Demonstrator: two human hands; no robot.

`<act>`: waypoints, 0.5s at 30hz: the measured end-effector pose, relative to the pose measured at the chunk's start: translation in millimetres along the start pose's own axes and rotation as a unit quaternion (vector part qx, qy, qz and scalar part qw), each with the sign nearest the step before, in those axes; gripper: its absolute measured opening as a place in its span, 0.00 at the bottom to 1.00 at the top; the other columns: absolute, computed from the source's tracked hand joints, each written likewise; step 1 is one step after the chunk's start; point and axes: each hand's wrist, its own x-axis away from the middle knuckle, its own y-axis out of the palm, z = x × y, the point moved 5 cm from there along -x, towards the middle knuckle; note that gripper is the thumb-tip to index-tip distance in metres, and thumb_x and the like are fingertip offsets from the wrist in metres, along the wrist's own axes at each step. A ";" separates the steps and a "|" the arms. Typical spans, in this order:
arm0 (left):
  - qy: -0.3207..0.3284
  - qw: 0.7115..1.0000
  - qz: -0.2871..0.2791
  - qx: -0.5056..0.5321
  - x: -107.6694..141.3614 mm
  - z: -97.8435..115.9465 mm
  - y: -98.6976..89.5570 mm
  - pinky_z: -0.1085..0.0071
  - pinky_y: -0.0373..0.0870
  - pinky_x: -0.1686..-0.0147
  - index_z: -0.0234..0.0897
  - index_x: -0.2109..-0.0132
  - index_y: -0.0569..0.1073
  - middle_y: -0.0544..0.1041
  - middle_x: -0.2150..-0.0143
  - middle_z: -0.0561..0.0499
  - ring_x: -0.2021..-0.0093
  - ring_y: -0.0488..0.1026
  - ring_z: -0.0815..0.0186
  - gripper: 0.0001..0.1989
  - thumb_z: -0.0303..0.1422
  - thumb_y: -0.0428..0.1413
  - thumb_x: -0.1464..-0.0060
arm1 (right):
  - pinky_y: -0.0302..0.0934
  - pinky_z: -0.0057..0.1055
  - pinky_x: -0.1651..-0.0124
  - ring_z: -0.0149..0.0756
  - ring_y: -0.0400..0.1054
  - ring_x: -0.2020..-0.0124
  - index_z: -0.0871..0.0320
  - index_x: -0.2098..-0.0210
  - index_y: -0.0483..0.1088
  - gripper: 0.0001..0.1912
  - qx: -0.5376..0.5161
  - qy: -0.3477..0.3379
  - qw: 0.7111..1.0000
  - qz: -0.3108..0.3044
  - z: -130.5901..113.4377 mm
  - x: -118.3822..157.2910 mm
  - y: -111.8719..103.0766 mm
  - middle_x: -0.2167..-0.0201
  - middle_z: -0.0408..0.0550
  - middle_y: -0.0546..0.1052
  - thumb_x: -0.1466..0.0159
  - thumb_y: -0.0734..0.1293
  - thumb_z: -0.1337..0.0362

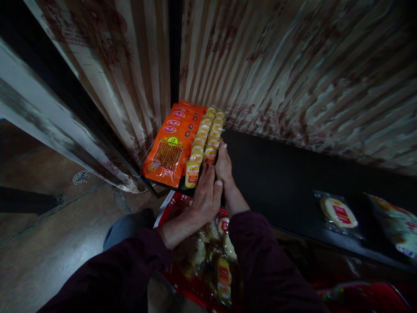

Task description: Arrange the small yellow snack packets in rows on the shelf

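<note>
Two rows of small yellow wrapped snack cakes [197, 150] stand on the black shelf [257, 169], running back toward the curtain. My left hand [206, 193] lies flat with straight fingers, its tips against the front pack of the right row. Alongside that row, my right hand [224, 165] is held on edge with fingers extended, touching the packs' right side. Neither hand is wrapped around anything. To the left of the cakes, orange snack bags [167, 148] overlap one another in a row.
Below the shelf edge is a red basket [164, 206] with several wrapped snacks inside. Farther right on the shelf lie a round packaged cake [339, 213] and a printed bag [395, 224]. Another red basket [368, 298] is at lower right. A pleated curtain [276, 65] hangs behind.
</note>
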 end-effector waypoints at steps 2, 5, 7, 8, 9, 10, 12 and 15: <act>-0.003 1.000 -0.003 0.000 -0.8 0.4 -0.3 0.52 0.47 0.32 0.26 0.35 0.55 0.55 0.32 0.36 0.29 0.43 0.58 0.28 0.39 0.36 0.35 | 0.48 0.43 0.34 0.40 0.58 0.37 0.52 0.40 0.63 0.34 -0.006 -0.005 1.000 -0.005 1.0 -1.1 0.9 0.40 0.46 0.68 0.35 0.48 0.40; -0.010 1.000 -0.008 0.002 -1.9 1.0 -1.2 0.52 0.47 0.32 0.28 0.34 0.55 0.54 0.31 0.37 0.29 0.44 0.58 0.27 0.38 0.37 0.35 | 0.44 0.45 0.32 0.41 0.54 0.35 0.53 0.40 0.63 0.36 -0.006 0.005 1.000 0.028 7.0 -6.0 -3.5 0.37 0.47 0.65 0.36 0.49 0.38; -0.012 1.000 -0.011 0.004 -2.2 1.4 -1.4 0.52 0.47 0.32 0.26 0.34 0.55 0.54 0.32 0.36 0.29 0.44 0.58 0.27 0.38 0.36 0.35 | 0.41 0.45 0.31 0.41 0.51 0.33 0.54 0.39 0.62 0.38 -0.007 0.019 0.999 0.049 12.3 -12.2 -6.8 0.36 0.48 0.63 0.36 0.49 0.37; -0.013 1.000 -0.012 0.004 -2.3 1.5 -1.3 0.53 0.47 0.32 0.26 0.34 0.55 0.54 0.32 0.35 0.30 0.44 0.58 0.28 0.38 0.36 0.35 | 0.40 0.45 0.31 0.41 0.51 0.33 0.55 0.39 0.61 0.39 -0.011 0.026 0.998 0.052 14.9 -16.1 -7.5 0.36 0.49 0.62 0.37 0.49 0.37; -0.015 1.000 -0.011 0.005 -2.3 1.4 -1.2 0.53 0.47 0.32 0.26 0.34 0.55 0.55 0.32 0.35 0.30 0.45 0.58 0.28 0.38 0.36 0.35 | 0.39 0.45 0.31 0.40 0.51 0.33 0.56 0.38 0.61 0.40 -0.017 0.033 0.998 0.052 17.4 -20.3 -7.5 0.35 0.49 0.61 0.37 0.49 0.37; -0.017 1.000 -0.008 0.006 -2.3 1.2 -1.2 0.53 0.47 0.32 0.26 0.34 0.55 0.55 0.32 0.35 0.30 0.45 0.58 0.28 0.38 0.36 0.35 | 0.40 0.44 0.31 0.40 0.51 0.33 0.57 0.38 0.60 0.40 -0.025 0.039 0.998 0.050 19.6 -24.3 -7.2 0.35 0.49 0.61 0.37 0.48 0.36; -0.017 1.000 -0.003 0.009 -2.4 0.9 -1.1 0.52 0.48 0.32 0.28 0.34 0.55 0.55 0.32 0.37 0.30 0.45 0.59 0.27 0.38 0.37 0.35 | 0.42 0.44 0.31 0.40 0.53 0.34 0.56 0.38 0.60 0.40 -0.041 0.048 0.997 0.041 22.4 -31.3 -5.2 0.35 0.49 0.62 0.37 0.48 0.36; -0.006 1.000 0.003 0.014 -3.0 1.7 -1.2 0.52 0.48 0.32 0.31 0.34 0.55 0.54 0.31 0.39 0.30 0.45 0.59 0.26 0.37 0.38 0.35 | 0.47 0.43 0.33 0.40 0.57 0.36 0.55 0.39 0.61 0.40 -0.057 0.046 0.997 0.026 21.5 -36.7 -0.8 0.38 0.48 0.65 0.37 0.48 0.36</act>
